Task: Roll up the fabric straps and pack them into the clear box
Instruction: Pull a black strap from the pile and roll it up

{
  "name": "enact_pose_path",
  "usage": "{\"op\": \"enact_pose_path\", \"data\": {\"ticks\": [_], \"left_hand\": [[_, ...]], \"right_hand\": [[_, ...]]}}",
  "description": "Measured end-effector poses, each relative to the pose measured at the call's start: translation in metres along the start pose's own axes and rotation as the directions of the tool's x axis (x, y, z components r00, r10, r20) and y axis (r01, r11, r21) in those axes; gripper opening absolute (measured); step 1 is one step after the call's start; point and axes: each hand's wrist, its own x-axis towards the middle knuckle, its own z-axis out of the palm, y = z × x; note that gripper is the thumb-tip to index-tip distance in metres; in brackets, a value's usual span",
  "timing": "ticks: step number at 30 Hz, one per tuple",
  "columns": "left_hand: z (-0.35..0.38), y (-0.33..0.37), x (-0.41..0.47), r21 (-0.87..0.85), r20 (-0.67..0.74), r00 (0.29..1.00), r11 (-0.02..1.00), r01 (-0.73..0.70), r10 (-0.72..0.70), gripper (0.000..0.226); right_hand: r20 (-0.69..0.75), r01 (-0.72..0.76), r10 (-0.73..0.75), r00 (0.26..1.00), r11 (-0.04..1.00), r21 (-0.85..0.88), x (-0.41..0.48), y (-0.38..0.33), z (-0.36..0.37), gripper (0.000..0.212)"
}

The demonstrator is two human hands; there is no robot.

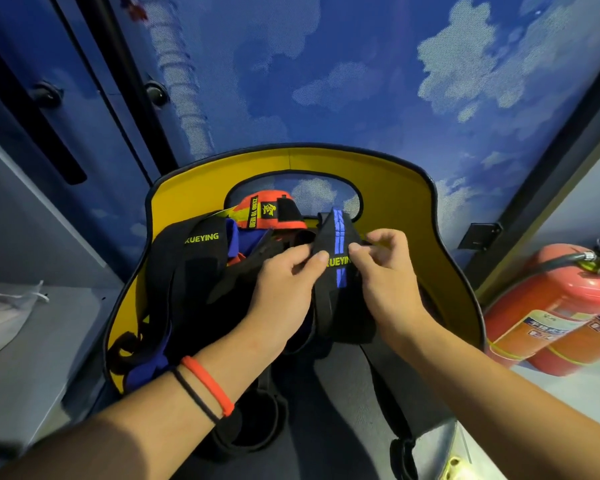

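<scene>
Cloud-printed blue backdrop (361, 81) surrounds a yellow tray (413, 202) heaped with straps (194, 271); left hand (284, 282) and right hand (385, 268) each pinch one black blue-striped strap (338, 237); red fire extinguishers (551, 306) sit alongside.

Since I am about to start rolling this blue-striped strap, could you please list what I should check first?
1. Left hand pinches the blue-striped strap: ok.
2. Right hand pinches it too: ok.
3. Its lower end free of the other straps: cannot tell, hidden.
4. Roll begun: not ok, it hangs unrolled.
5. Clear box within reach: cannot tell, not in view.
</scene>
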Motion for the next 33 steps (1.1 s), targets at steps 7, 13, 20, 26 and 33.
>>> {"op": "enact_pose_path", "data": {"ticks": [7,13,20,26,33], "left_hand": [[0.003,0.008,0.001,-0.145,-0.007,0.999,0.988,0.046,-0.048,0.031],[0.004,0.007,-0.002,-0.122,0.17,0.982,0.987,0.1,-0.078,0.026],[-0.007,0.003,0.02,0.012,-0.009,0.998,0.998,-0.059,0.059,0.039],[-0.008,0.006,0.027,0.089,-0.099,0.96,0.963,-0.254,0.262,0.037],[-0.017,0.023,0.036,0.19,-0.061,0.925,0.914,-0.358,0.375,0.037]], "right_hand": [[0.161,0.335,-0.294,0.942,0.838,-0.43,-0.018,-0.005,0.005,0.033],[0.045,0.281,-0.285,0.958,0.888,-0.365,-0.007,0.001,-0.004,0.008],[0.041,0.222,-0.221,0.974,0.975,-0.026,0.003,-0.022,-0.012,0.017],[0.054,0.082,-0.094,0.994,0.979,0.189,0.01,-0.027,-0.009,0.019],[0.192,-0.076,0.082,0.978,0.996,-0.035,0.005,-0.013,-0.005,0.033]]}}
